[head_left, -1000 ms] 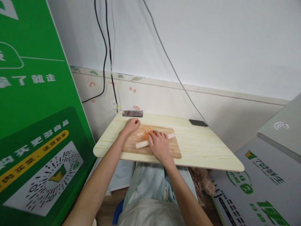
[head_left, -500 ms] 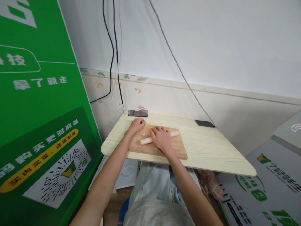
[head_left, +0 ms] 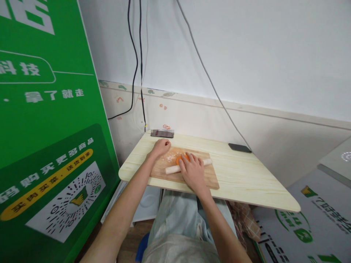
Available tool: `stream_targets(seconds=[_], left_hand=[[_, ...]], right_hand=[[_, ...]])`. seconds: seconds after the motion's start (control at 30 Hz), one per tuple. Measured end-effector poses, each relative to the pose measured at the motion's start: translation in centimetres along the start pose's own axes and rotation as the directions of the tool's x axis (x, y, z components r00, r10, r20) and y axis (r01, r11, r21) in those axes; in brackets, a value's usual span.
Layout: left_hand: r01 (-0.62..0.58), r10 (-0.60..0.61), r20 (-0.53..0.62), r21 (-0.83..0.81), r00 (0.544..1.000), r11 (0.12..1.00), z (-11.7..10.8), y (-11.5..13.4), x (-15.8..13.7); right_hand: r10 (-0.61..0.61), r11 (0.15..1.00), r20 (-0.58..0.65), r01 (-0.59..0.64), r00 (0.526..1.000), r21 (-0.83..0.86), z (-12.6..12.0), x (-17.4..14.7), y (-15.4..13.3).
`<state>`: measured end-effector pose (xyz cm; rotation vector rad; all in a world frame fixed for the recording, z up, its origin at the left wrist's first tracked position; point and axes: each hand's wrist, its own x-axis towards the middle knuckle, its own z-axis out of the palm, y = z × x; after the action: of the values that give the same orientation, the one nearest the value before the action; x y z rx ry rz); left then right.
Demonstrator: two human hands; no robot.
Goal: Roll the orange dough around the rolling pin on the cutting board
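Observation:
A wooden board lies on the pale table, dusted with white flour-like powder. Across it sits a light wooden rolling pin, tilted up to the right. My right hand lies over the pin with its fingers spread and its palm on the wood. An orange piece that looks like dough shows behind the pin, partly covered by my fingertips. At the board's back left corner, my left hand is closed in a fist; a small dark spot shows at its fingers, too small to name.
A phone lies at the table's back left, and a dark flat device at the back right. Cables hang along the wall. A green printed panel stands left; a white printed box stands low on the right.
My right hand and the rolling pin have moved toward me on the board. More of the orange piece now shows behind the pin. My left hand stays closed at the corner.

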<state>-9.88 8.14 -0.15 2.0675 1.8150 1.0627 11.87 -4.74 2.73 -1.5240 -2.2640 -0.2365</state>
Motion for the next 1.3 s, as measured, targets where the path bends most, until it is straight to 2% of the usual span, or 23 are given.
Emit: stream_targets(seconds=[0.13,0.27,0.37,0.6,0.7,1.1,1.2,1.3], left_hand=[[-0.004,0.004,-0.003,0.006,1.000,1.000,-0.1,0.2,0.0],[-0.009,0.009,-0.003,0.009,1.000,1.000,-0.2,0.2,0.0],[-0.012,0.012,-0.003,0.006,1.000,1.000,-0.1,0.2,-0.1],[-0.001,0.001,-0.003,-0.018,1.000,1.000,0.1,-0.1,0.0],[0.007,-0.007,-0.002,-0.032,1.000,0.999,0.2,-0.2,0.1],[-0.004,0.005,0.005,-0.034,1.000,0.999,0.0,-0.2,0.2],[-0.004,0.005,0.003,-0.042,1.000,0.999,0.0,-0.1,0.2],[0.004,-0.004,0.001,-0.057,1.000,0.998,0.1,-0.2,0.1]], right_hand=[[-0.035,0.998,0.097,0.040,0.995,-0.045,-0.4,2.6,-0.4],[-0.025,0.999,0.126,0.030,0.992,-0.037,-0.4,4.2,-0.8],[-0.027,0.999,0.112,0.030,0.993,-0.022,-0.3,3.9,-0.7],[0.012,1.000,-0.025,-0.012,1.000,0.025,0.0,-0.9,0.0],[0.029,0.999,-0.047,-0.027,0.998,0.031,-0.1,-1.8,-0.1],[0.024,1.000,0.088,-0.023,0.996,-0.016,0.7,4.8,-0.6],[0.011,1.000,0.091,-0.008,0.996,-0.024,0.4,4.2,-0.6],[-0.007,0.999,0.072,0.011,0.997,-0.052,-0.1,2.1,-0.7]])
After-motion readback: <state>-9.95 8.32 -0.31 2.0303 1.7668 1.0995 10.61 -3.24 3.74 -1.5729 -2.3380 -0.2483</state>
